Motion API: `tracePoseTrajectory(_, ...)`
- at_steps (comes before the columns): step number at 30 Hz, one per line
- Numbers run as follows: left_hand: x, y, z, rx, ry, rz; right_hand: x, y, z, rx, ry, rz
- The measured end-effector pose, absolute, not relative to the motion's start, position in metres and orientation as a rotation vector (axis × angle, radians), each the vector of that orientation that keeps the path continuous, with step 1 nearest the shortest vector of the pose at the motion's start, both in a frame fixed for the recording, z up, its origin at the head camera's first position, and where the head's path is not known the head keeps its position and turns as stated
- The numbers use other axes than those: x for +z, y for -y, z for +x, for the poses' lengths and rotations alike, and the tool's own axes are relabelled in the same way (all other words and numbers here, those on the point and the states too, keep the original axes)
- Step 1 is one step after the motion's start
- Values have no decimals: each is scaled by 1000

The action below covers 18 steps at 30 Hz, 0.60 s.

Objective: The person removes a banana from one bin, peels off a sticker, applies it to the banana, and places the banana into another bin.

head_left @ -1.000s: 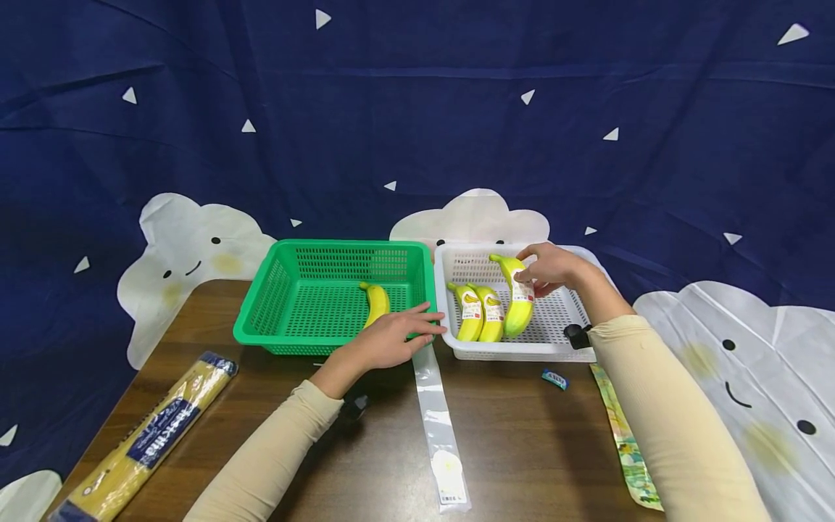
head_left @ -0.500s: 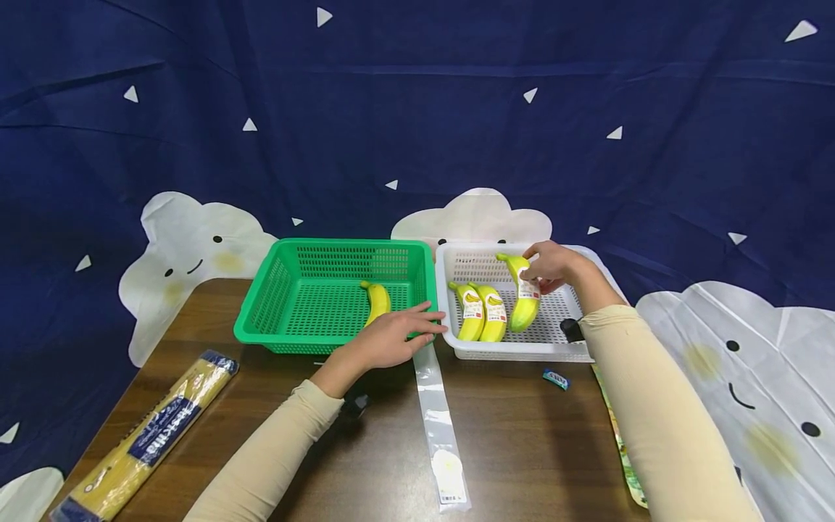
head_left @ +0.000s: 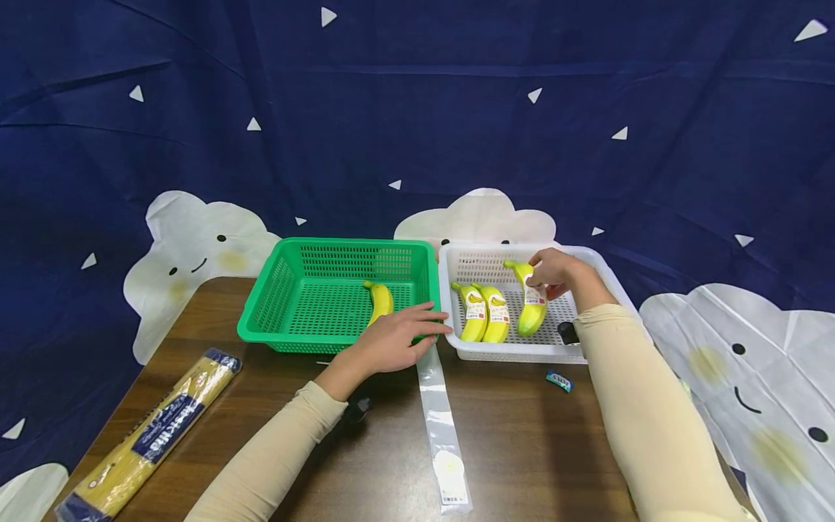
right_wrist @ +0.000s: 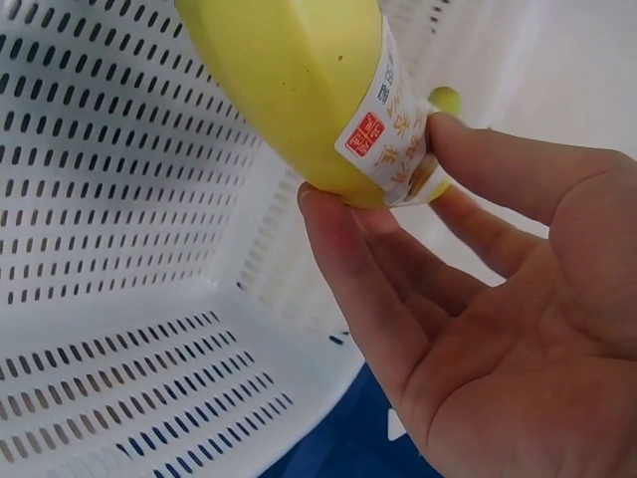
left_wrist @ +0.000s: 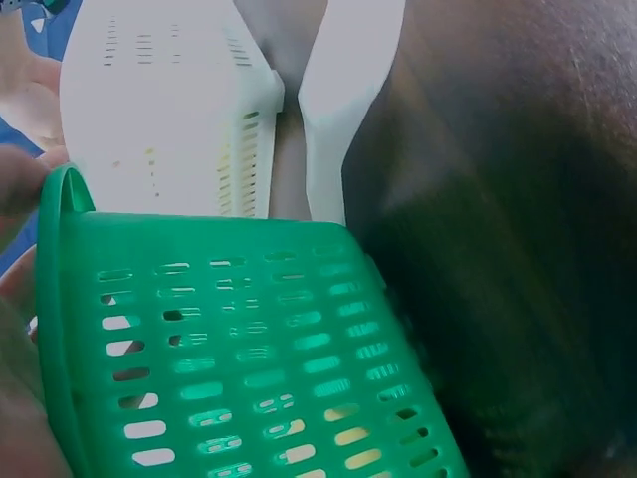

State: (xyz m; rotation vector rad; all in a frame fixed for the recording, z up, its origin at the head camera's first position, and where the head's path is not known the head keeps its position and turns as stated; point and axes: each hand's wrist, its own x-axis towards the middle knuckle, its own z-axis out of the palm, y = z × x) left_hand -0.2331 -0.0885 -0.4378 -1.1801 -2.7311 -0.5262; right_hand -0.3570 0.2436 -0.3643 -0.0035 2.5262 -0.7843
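In the head view my right hand [head_left: 562,272] pinches a yellow-green banana [head_left: 533,319] with a white label, inside the white basket [head_left: 515,351]. The right wrist view shows thumb and fingertips on either side of that banana [right_wrist: 289,90]. To its left, two labelled bananas lie side by side, one banana [head_left: 474,322] touching the other banana [head_left: 496,326]. My left hand [head_left: 399,338] rests over the near right corner of the green basket [head_left: 293,341], fingers fairly straight and reaching the white rim. An unlabelled banana [head_left: 380,301] lies in the green basket, partly hidden by that hand.
A long yellow packet [head_left: 156,438] with a blue label lies at the table's left. A clear plastic strip [head_left: 438,420] runs forward from between the baskets. One small blue wrapper [head_left: 559,381] sits before the white basket. A dark blue cloud-print cloth [head_left: 326,145] hangs behind.
My right hand has moved the held banana slightly to the right and lower, widening the gap from the two bananas beside it. The left hand has stayed on the green basket.
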Motion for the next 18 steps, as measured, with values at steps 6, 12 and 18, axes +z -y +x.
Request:
tracePoseTrajectory(6,-438,89,-231,-446,2705,-1181,-367,-237,-358,-757,-2531,11)
tracePoseTrajectory(12,-439,89,-233,-434,2692,-1178,-371,-235,-362,-744,-2533,33)
tracePoseTrajectory(18,-439,89,-232,-421,2691,-1193,-376,-234,-364,-723,-2527,34)
